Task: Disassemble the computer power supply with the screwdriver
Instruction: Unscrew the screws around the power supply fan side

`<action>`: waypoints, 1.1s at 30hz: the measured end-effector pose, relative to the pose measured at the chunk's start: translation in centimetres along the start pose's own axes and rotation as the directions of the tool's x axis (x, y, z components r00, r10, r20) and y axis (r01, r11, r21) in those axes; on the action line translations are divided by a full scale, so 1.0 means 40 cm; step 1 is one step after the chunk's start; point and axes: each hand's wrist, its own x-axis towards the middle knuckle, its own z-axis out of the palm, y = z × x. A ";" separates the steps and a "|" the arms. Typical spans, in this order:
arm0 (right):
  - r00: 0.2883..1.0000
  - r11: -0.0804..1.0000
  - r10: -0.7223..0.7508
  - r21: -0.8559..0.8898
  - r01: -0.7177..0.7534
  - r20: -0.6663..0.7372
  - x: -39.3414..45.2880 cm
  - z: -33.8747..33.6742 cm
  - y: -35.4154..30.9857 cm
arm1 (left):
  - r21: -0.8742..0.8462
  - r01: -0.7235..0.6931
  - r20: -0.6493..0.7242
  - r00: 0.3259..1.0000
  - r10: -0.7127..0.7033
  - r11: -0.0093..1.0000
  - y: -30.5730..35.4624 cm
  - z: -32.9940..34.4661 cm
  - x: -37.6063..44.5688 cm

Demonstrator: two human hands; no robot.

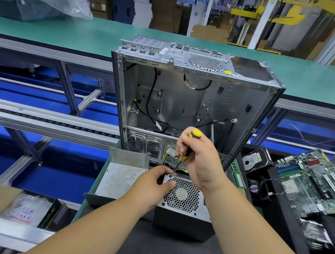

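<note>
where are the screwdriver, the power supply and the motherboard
screwdriver (194, 133), head view, on its yellow handle cap
power supply (183, 195), head view, on its honeycomb fan grille
motherboard (318, 180), head view, at the middle of the green board

I see a yellow-and-black screwdriver (189, 144) over the grey power supply (184, 207), whose fan grille (183, 195) is a honeycomb of holes. Behind the supply: a silver-grey computer case (185, 100). Right of it: a green motherboard (311, 184).
</note>
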 end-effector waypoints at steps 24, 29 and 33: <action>0.992 0.996 -0.078 0.040 0.074 0.098 0.002 -0.006 0.024 | -0.128 0.000 -0.035 0.999 -0.004 0.992 -0.013 0.012 -0.008; 0.980 0.997 0.022 -0.077 -0.007 0.197 0.024 -0.004 0.014 | -0.109 0.016 -0.028 0.999 -0.019 0.994 -0.010 0.013 -0.010; 0.970 0.996 0.061 -0.084 -0.042 0.237 0.038 -0.027 0.001 | -0.043 0.002 -0.051 0.999 -0.004 0.999 -0.005 0.013 -0.011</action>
